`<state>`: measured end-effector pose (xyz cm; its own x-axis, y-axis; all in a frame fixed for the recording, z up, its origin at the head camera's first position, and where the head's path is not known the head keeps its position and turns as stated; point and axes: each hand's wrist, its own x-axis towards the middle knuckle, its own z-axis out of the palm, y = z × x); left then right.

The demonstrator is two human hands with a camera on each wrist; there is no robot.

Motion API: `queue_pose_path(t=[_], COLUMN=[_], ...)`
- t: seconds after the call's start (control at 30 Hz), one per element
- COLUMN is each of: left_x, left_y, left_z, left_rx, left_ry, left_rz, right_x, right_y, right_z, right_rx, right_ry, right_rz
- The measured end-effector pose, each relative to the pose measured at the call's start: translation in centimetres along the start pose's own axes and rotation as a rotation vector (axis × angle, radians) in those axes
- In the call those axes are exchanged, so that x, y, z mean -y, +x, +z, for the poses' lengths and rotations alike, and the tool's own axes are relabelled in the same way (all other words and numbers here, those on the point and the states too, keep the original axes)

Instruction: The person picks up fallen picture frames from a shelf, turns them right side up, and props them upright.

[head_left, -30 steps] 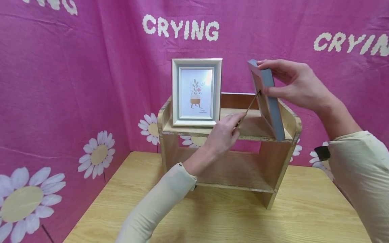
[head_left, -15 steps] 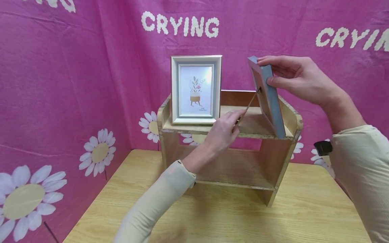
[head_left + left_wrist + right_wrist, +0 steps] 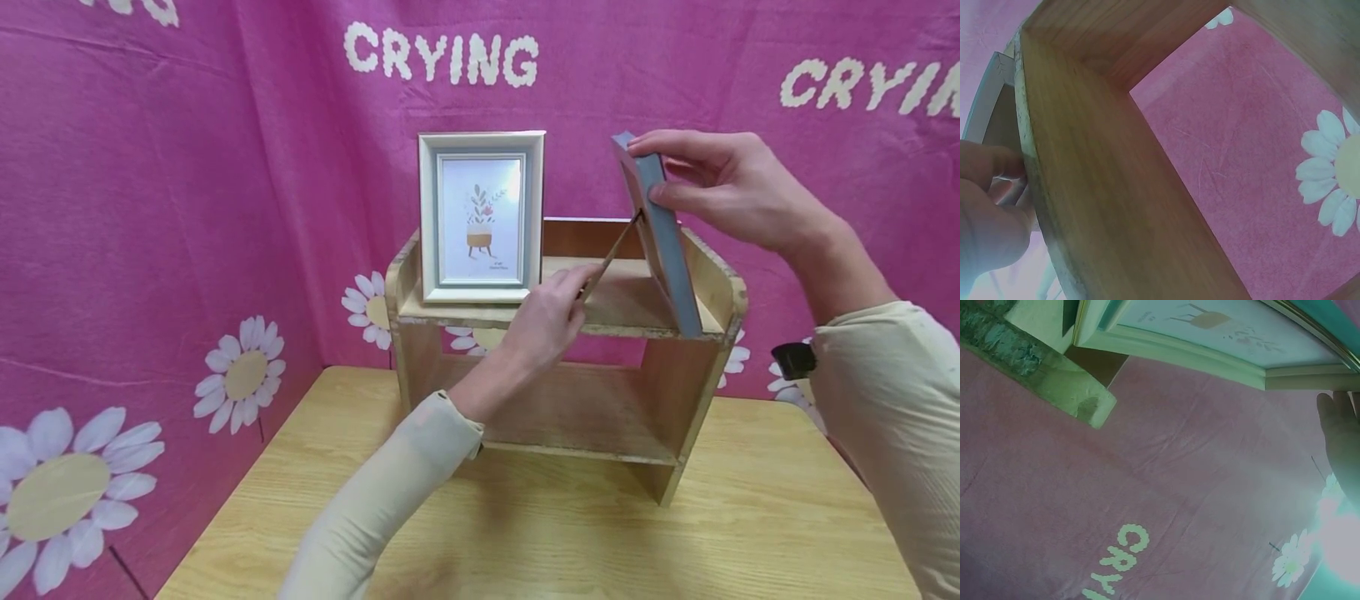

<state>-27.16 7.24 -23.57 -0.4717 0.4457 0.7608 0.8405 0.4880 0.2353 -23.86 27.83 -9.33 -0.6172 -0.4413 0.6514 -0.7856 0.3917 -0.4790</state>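
Note:
A blue-grey picture frame (image 3: 670, 250) stands tilted at the right end of the upper shelf, its brown back turned left. My right hand (image 3: 742, 187) grips its upper edge, thumb on the near side. From the frame's back a thin support leg (image 3: 621, 242) slopes down to my left hand (image 3: 546, 321), which pinches its lower end. To the left, a white picture frame (image 3: 482, 287) with a potted-plant picture stands upright, facing me. In the right wrist view, my right hand (image 3: 1341, 434) appears beside a frame's front. My left hand (image 3: 991, 206) partly passes behind a shelf board in the left wrist view.
The small two-tier wooden shelf (image 3: 577, 417) has raised side panels and a low back rail. It stands on a light wood table (image 3: 315, 467). A pink cloth (image 3: 150, 208) with daisies and lettering hangs behind and at the left.
My right thumb has slid a little higher along the frame's edge. The head view has shifted slightly, moving the scene upward. My left hand still pinches the support leg.

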Motion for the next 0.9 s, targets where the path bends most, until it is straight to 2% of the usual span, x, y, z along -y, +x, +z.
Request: queue_pose_path(t=[0.13,0.27,0.47,0.9], left_x=[-0.1,-0.2,-0.2,-0.1], left_y=[0.1,0.2,0.6,0.9], left_z=[0.0,0.1,0.3,0.8], left_rx=[-0.004,-0.029,-0.056,-0.069], left_ry=[0.007,0.015,0.041,0.048], left_rz=[-0.042,-0.082,-0.111,-0.165], right_x=[0.4,0.8,1.1,1.1], right_y=[0.3,0.6,0.9,1.5], right_z=[0.5,0.8,0.8,1.8], right_rx=[-0.010,0.002,0.010,-0.019], right_ry=[-0.033,-0.111,-0.198,-0.308], right_rz=[0.028,0.049,0.057,0.012])
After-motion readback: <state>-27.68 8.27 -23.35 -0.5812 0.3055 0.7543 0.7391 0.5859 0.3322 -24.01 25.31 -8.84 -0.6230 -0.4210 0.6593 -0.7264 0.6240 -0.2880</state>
